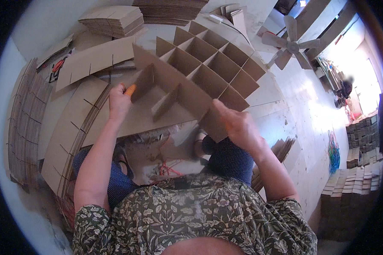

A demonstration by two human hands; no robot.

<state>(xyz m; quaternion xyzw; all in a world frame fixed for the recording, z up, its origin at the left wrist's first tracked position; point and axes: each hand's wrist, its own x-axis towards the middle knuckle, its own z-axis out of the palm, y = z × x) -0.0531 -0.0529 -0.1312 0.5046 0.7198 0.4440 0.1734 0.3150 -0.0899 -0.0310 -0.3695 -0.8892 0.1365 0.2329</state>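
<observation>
A brown cardboard divider grid [191,55] of interlocked slotted strips lies tilted in front of me, its square cells facing up. My left hand [121,102] is closed on a short cross strip at the grid's left end; orange covers show on its fingertips. My right hand [238,127] is closed on the grid's near right corner, slightly blurred, its fingertips partly hidden. The long near strip [174,80] runs between my hands, with short cross strips sticking out toward me. Under the grid is a flat cardboard sheet [144,119].
Slotted cardboard strips are stacked at the left [27,127], beside my left arm [78,127] and at the back [112,21]. Red-handled scissors [58,64] lie at the far left. A standing fan [292,46] is at the far right. More cardboard stacks [353,182] line the right.
</observation>
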